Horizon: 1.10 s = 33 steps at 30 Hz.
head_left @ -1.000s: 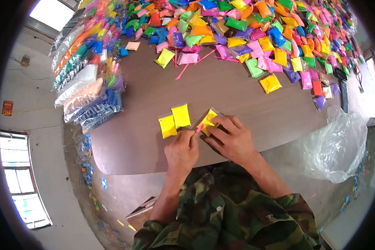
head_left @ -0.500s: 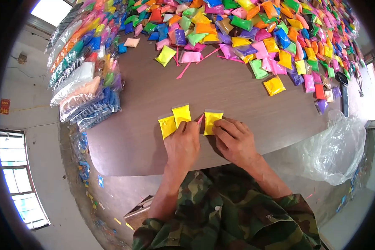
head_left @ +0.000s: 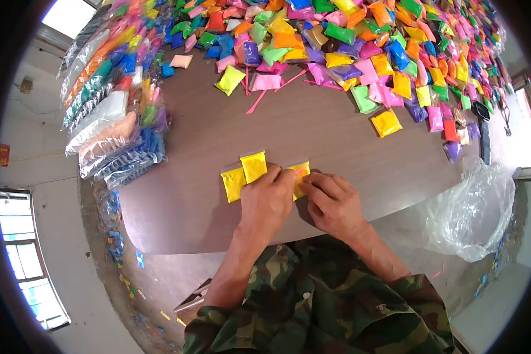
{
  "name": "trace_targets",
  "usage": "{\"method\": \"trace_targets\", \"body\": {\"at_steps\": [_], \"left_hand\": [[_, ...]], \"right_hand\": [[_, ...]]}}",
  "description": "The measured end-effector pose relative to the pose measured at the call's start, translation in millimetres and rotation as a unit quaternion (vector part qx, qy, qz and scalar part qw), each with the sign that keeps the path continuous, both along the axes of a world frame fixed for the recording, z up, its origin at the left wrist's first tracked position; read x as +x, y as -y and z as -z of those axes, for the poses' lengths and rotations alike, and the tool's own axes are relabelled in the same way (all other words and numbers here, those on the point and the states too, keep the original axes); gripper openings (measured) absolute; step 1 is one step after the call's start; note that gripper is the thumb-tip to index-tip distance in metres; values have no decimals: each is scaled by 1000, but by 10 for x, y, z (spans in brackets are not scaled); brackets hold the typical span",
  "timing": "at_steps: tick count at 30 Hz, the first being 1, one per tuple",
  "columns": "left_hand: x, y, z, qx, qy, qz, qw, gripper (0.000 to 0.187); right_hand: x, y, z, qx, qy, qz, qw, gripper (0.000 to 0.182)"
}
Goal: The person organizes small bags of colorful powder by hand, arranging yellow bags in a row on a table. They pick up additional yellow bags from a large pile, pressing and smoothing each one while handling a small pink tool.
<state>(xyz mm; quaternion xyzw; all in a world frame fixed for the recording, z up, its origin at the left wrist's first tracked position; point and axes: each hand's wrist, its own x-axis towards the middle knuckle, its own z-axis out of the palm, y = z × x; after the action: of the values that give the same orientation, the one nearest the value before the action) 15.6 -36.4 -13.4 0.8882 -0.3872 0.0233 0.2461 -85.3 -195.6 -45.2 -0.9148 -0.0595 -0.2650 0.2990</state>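
Two small yellow packets, one [head_left: 233, 184] at the left and one [head_left: 253, 167] partly over it, lie on the brown table [head_left: 189, 135]. A third yellow packet [head_left: 301, 171] is between my hands, a bit of pink showing on its upper part. My left hand [head_left: 268, 197] is closed at that packet's left side, its fingertips largely hidden. My right hand [head_left: 333, 202] has its fingers pinched together at the packet's right edge.
A large heap of colourful packets [head_left: 336, 32] covers the far side. Stacked clear bags of packets [head_left: 115, 124] stand at the left. Pink sticks [head_left: 256, 101] lie near the heap. A crumpled clear plastic bag [head_left: 469, 215] hangs at the right edge.
My left hand has moved right, from beside the two left packets to the third packet. The pink piece between the packets now shows on the third one. The view has shifted slightly.
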Motion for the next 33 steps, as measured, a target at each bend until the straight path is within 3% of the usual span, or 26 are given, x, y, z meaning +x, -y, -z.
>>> {"method": "trace_targets", "body": {"at_steps": [8, 17, 26, 29, 33], "left_hand": [[194, 109, -3, 53, 27, 37, 998, 8], [89, 13, -67, 9, -2, 30, 1000, 7], [161, 5, -49, 87, 32, 17, 996, 5], [26, -36, -148, 8, -16, 9, 1000, 12], [19, -79, -42, 29, 5, -8, 1000, 9]], "right_hand": [[26, 0, -45, -3, -21, -3, 1000, 35], [31, -13, -20, 16, -13, 12, 1000, 31], [35, -11, -43, 21, -5, 20, 1000, 29], [42, -19, -39, 28, -6, 18, 999, 29], [36, -2, -30, 22, -23, 2, 999, 32]]}}
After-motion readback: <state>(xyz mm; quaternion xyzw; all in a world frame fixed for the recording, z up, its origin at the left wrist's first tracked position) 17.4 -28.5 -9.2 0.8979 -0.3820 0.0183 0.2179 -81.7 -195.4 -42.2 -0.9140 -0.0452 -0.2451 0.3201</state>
